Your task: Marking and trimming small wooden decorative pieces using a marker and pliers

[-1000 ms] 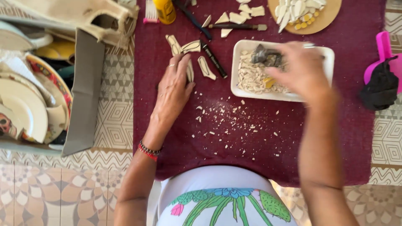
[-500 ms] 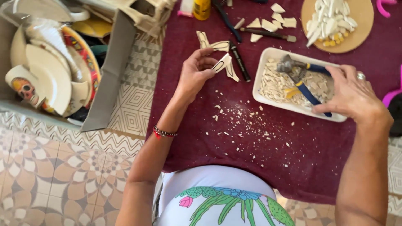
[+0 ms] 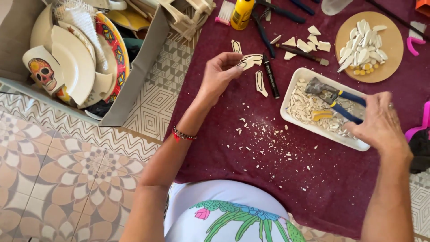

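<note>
Now the left hand (image 3: 220,74) has lifted off the cloth and pinches a white shard (image 3: 249,61) near the top centre, where half a second ago it was only reaching for it. The right hand (image 3: 380,123), at the right edge, grips blue-handled nippers (image 3: 333,97) over the white tray (image 3: 293,85) of chips, so a cut looks prepared.

Blue nipper handles (image 3: 347,105) vanish under the right hand (image 3: 380,127) over the white tray (image 3: 295,80), grip unseen. Right of the tray, a pink brush (image 3: 419,125) and dark object (image 3: 421,150) are cut by the frame edge. Above the tray, an orange item (image 3: 423,6) and clear cup (image 3: 333,5) are cropped; left hand (image 3: 219,74) fingers hide part of the ceramic piece (image 3: 251,60).
</note>
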